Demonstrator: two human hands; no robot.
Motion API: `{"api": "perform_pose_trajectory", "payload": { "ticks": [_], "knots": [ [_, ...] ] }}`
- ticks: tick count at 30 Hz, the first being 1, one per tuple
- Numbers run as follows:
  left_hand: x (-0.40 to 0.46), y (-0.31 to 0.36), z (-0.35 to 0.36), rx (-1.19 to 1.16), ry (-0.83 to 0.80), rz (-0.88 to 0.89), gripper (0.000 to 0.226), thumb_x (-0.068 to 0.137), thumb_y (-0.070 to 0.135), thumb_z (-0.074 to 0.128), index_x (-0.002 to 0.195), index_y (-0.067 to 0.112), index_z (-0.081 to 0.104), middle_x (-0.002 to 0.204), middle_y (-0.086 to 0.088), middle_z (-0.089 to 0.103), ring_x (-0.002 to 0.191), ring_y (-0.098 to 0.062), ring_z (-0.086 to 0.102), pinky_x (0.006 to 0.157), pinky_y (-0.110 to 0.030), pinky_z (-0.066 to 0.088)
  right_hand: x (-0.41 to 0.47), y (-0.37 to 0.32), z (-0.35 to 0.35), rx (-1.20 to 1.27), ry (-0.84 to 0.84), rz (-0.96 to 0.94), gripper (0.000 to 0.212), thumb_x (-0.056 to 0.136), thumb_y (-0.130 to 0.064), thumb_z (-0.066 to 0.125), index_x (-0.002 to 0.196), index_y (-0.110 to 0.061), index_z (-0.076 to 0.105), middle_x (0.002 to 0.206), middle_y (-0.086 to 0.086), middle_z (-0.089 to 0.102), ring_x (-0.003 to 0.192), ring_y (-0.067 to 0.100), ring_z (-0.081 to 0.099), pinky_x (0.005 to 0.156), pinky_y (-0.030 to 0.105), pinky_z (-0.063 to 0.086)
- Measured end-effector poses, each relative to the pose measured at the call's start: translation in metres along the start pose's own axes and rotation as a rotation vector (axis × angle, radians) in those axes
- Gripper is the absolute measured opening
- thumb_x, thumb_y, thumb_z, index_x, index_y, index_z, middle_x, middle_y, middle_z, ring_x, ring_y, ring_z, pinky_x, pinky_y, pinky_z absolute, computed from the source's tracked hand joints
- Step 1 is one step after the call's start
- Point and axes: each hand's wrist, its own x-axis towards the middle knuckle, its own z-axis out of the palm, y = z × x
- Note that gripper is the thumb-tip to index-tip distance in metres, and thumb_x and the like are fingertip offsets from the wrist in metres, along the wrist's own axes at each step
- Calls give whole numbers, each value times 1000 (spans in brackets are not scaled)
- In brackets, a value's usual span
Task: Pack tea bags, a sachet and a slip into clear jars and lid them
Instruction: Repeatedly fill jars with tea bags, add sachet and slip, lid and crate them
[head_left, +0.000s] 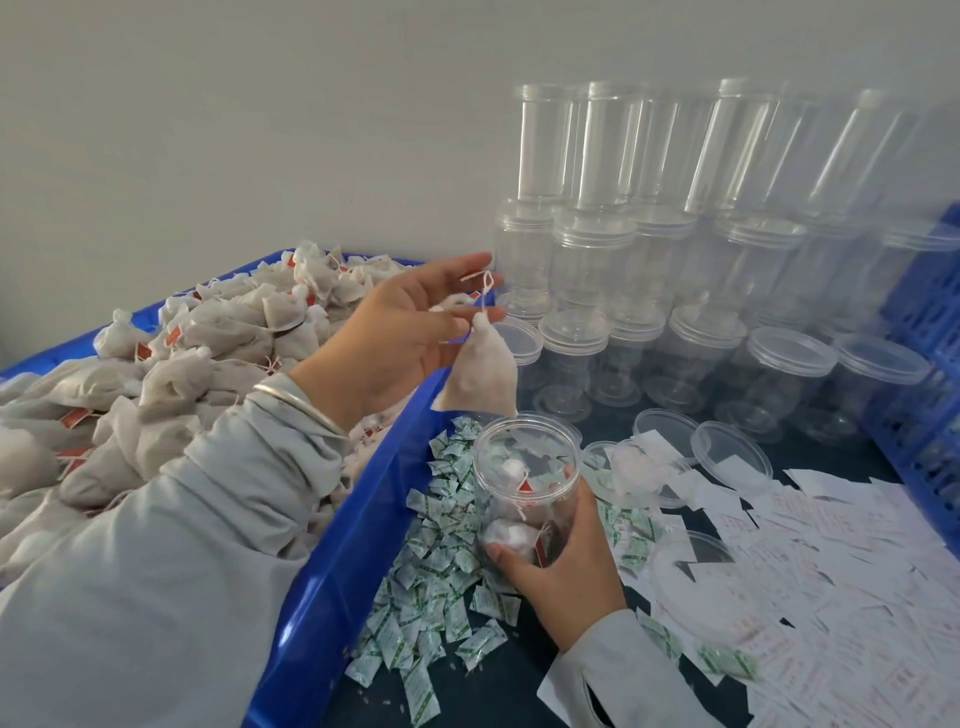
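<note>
My left hand (400, 332) pinches the neck of a white tea bag (480, 374), which hangs just above an open clear jar (524, 483). Its string loops over my fingers. My right hand (561, 566) grips that jar from the right and below, on the dark table. Inside the jar lie a few tea bags with red tags. Beside the jar's left side spreads a heap of green-and-white sachets (436, 566). White printed slips (831, 561) cover the table at the right.
A blue crate (332, 571) piled with tea bags (171, 364) fills the left. Stacks of lidded clear jars (675, 291) stand against the wall behind. Loose clear lids (727, 457) lie among the slips. A blue plastic basket (924, 395) stands at the right edge.
</note>
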Motion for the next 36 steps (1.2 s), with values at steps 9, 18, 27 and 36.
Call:
{"api": "perform_pose_trajectory", "payload": {
  "ticks": [9, 18, 27, 36],
  "knots": [
    [-5, -19, 17, 1, -234, -101, 59, 87, -26, 30, 119, 16, 56, 109, 3, 69, 107, -18, 64, 83, -30, 56, -1, -2, 1, -2, 11, -17, 91, 53, -42, 83, 130, -44, 37, 119, -21, 58, 107, -8, 56, 91, 17, 48],
    [-7, -24, 14, 291, -431, -221, 57, 80, -14, 50, 123, 23, 54, 105, 0, 71, 111, -19, 63, 94, -36, 50, 1, 0, 3, 0, 15, 1, 97, 52, -41, 84, 135, -41, 34, 120, -21, 59, 107, -6, 57, 91, 20, 48],
    [-1, -12, 5, 502, -108, -199, 49, 81, -25, 37, 103, 9, 64, 72, 0, 70, 76, -10, 69, 80, -28, 55, -1, -1, 2, -51, 35, 14, 104, 48, -52, 83, 137, -44, 31, 126, -21, 53, 117, -1, 52, 100, 35, 47],
    [13, -1, -78, 904, 577, -161, 24, 85, 2, 55, 80, 24, 65, 89, 1, 69, 89, -18, 60, 81, -28, 48, -1, -4, 2, -64, 31, 1, 95, 48, -50, 83, 128, -54, 33, 117, -31, 54, 110, -11, 51, 94, 21, 46]
  ]
}}
